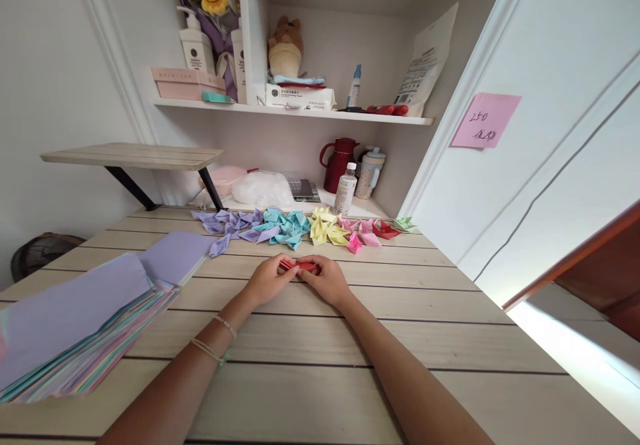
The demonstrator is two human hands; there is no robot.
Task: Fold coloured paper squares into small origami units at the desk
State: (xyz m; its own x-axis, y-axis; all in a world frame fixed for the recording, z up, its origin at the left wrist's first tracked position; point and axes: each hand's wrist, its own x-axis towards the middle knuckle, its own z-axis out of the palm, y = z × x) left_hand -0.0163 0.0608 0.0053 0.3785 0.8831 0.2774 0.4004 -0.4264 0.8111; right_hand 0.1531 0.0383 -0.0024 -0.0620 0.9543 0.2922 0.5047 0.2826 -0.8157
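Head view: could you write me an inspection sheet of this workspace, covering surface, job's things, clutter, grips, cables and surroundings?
Surface: pale tabletop with dark lines between planks.
Job's things: red paper in hand; folded paper pieces beyond, running from purple through turquoise, yellow, pink and red to green; paper stacks at left, purple on top.
Clutter: bottle behind the folded pieces; raised stand at the far left.
Grips: left hand and right hand both hold the red paper.
Cables: thin dark line on the right-hand panel; cannot tell whether it is a cable.
Surroundings: shelf bearing a plush toy; red jug below; pink note at right.
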